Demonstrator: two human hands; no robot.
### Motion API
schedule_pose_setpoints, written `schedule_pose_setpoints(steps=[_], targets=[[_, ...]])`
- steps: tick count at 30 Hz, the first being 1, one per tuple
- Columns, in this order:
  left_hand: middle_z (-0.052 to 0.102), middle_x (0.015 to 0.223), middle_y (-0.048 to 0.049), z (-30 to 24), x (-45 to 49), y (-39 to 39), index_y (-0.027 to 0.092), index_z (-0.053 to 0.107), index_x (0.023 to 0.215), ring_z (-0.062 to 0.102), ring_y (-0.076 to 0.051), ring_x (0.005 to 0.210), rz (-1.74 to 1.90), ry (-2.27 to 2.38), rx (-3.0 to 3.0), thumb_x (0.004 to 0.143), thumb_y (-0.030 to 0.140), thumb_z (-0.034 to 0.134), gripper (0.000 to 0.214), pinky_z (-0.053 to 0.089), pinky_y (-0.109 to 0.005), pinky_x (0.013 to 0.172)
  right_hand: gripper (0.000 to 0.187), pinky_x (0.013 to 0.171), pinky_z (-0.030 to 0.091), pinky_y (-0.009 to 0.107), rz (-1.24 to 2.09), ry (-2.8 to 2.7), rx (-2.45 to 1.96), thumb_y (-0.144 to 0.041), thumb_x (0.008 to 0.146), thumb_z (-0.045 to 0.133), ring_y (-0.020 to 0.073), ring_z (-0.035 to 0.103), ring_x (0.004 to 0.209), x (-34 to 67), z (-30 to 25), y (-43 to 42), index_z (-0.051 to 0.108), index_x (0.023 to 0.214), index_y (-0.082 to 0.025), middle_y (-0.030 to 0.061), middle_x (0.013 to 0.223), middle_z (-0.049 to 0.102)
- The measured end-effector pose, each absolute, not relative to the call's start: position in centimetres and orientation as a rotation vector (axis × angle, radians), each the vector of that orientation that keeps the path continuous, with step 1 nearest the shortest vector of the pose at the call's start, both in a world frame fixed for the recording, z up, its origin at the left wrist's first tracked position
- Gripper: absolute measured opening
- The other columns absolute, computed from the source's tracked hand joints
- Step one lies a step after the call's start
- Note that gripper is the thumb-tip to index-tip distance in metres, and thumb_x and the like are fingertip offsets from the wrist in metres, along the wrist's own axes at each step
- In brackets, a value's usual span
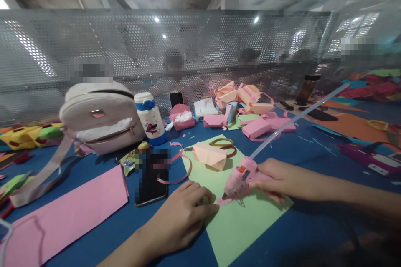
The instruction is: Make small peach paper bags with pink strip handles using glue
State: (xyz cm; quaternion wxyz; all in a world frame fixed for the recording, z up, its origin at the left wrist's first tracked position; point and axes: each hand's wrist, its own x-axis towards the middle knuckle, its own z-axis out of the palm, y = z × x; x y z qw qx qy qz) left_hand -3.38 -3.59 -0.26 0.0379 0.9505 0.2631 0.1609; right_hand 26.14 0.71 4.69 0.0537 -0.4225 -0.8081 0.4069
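Observation:
My right hand [272, 181] is wrapped round the handle of a pink hot glue gun [239, 179], with a long clear glue stick [294, 119] jutting from its back. The gun's dark nozzle points down at a small pink paper piece [223, 201]. My left hand [189, 212] pinches that piece at its edge, fingers curled. Both hands are over a light green paper sheet [238, 233]. Beyond them lies a folded peach paper shape [209, 155], next to scissors [230, 148] with looped handles. A thin pink paper strip [189, 169] curls near my left hand.
A phone [152, 179] and a large pink sheet [78, 208] lie on the left. Behind stand a white backpack [103, 121], a bottle [150, 119] and a pile of paper bags [241, 96]. A purple device [369, 158] and orange paper [354, 129] are at right.

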Motion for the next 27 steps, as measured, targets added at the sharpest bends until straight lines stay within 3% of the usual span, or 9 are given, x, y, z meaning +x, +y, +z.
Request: schedule_pose_setpoints(steps=[8, 27], targets=[[0.066, 0.104, -0.0091, 0.0, -3.3, -3.6, 0.022, 0.061, 0.121, 0.06, -0.021, 0.088, 0.492, 0.81, 2.914, 0.091, 0.007, 0.043, 0.038, 0.046, -0.035, 0.074, 0.059, 0.05, 0.04, 0.02, 1.204, -2.477, -1.339, -0.057, 0.095, 0.043, 0.0116, 0.053, 0.048, 26.5, 5.2, 0.5, 0.051, 0.053, -0.016, 0.0024, 0.051, 0.058], [0.064, 0.108, -0.0088, -0.1, -3.4, -3.5, 0.023, 0.06, 0.123, 0.058, -0.022, 0.091, 0.439, 0.82, 2.867, 0.09, 0.004, 0.042, 0.042, 0.045, -0.037, 0.076, 0.063, 0.056, 0.041, 0.022, 1.203, -2.425, -1.379, -0.062, 0.097, 0.039, 0.0107, 0.052, 0.048, 28.7, 5.3, 0.2, 0.051, 0.054, -0.017, 0.0007, 0.05, 0.056]])
